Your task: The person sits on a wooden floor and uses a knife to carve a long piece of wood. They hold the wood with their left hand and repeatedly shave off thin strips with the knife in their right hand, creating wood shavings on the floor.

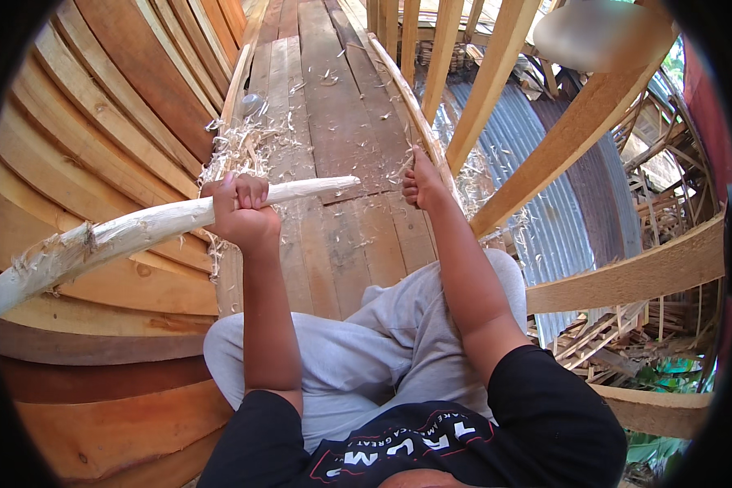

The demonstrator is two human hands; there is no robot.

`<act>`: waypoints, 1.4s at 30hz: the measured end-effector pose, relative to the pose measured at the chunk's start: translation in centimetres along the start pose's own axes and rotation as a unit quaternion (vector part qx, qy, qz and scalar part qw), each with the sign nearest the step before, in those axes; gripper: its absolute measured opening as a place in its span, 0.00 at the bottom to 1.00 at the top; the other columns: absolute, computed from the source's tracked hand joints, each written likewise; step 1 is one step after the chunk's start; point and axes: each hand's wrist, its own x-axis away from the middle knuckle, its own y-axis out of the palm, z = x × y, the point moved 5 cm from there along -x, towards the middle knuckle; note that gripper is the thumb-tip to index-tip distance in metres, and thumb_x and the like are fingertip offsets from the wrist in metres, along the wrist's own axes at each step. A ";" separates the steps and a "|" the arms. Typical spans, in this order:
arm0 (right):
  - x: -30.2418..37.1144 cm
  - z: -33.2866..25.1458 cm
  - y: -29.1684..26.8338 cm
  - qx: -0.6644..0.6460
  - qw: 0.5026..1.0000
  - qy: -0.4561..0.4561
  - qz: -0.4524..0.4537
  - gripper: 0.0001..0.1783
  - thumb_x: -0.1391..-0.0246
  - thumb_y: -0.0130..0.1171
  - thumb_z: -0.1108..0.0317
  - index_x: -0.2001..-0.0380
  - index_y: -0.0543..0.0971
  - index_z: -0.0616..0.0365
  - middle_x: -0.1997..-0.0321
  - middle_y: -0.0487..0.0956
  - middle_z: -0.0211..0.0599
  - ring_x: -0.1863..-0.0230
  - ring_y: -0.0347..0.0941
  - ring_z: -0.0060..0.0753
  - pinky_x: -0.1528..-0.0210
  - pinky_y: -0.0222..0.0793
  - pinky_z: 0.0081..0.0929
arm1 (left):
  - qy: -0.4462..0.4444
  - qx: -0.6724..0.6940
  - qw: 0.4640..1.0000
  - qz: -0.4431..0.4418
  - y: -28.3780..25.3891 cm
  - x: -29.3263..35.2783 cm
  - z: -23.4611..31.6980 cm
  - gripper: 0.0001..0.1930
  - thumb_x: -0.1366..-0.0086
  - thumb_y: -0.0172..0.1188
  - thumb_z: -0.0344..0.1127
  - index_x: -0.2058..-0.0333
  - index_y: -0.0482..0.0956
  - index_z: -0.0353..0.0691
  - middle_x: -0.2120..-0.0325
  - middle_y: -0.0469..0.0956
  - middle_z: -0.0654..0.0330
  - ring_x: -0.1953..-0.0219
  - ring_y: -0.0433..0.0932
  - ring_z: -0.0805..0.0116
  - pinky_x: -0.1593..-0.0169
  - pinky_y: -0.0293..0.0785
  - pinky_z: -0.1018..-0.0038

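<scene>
A pale, peeled wooden pole (146, 221) slants across from the lower left, its narrowed tip above the plank floor. My left hand (242, 213) is wrapped around it a short way back from that tip. Rough, frayed fibres cling to the pole's thicker part. My right hand (425, 180) is a closed fist with the thumb up, apart from the pole and close to the railing's bottom rail (411, 96). Whatever the right fingers may hold is hidden. My forearms rest near my grey-trousered legs, which are folded on the floor.
Curled wood shavings (248, 146) heap beside the left board wall (98, 138) and scatter over the plank floor (333, 106). Slanted wooden railing posts (496, 77) stand on the right, with corrugated metal sheets (537, 163) and stacked wood pieces beyond and below.
</scene>
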 end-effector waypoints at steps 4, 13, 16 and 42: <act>5.5 -3.2 1.4 0.373 0.917 -0.135 0.055 0.36 0.46 0.43 0.32 0.93 0.52 0.45 0.92 0.52 0.21 0.92 0.44 0.18 0.90 0.38 0.21 | 0.002 -0.001 1.000 0.004 0.0 0.0 0.3 0.12 0.45 0.49 0.25 0.82 0.58 0.46 0.92 0.52 0.69 0.89 0.52 0.78 0.83 0.52 0.79; 10.0 -8.3 -1.5 0.011 0.872 -0.424 0.243 0.35 0.39 0.41 0.40 0.88 0.64 0.58 0.89 0.61 0.29 0.88 0.56 0.27 0.83 0.56 0.30 | 0.000 -0.013 1.000 -0.008 -1.0 -0.6 -0.1 0.11 0.43 0.47 0.27 0.82 0.58 0.46 0.92 0.52 0.68 0.89 0.52 0.77 0.82 0.53 0.79; 9.7 -8.3 -2.3 -0.080 0.886 -0.396 0.228 0.33 0.39 0.42 0.42 0.85 0.67 0.62 0.87 0.63 0.31 0.85 0.59 0.30 0.80 0.60 0.33 | -0.002 -0.013 1.000 -0.025 -1.0 -0.7 -0.6 0.12 0.43 0.47 0.27 0.82 0.57 0.46 0.92 0.52 0.68 0.89 0.53 0.77 0.82 0.53 0.78; 3.3 -7.9 -10.4 0.608 0.673 -0.135 0.400 0.52 0.50 0.54 0.67 0.34 0.30 0.64 0.54 0.77 0.56 0.53 0.77 0.43 0.56 0.75 0.38 | -0.055 -0.036 0.996 -0.066 -0.3 0.4 -2.0 0.10 0.42 0.46 0.28 0.81 0.58 0.46 0.90 0.52 0.69 0.87 0.53 0.77 0.79 0.55 0.78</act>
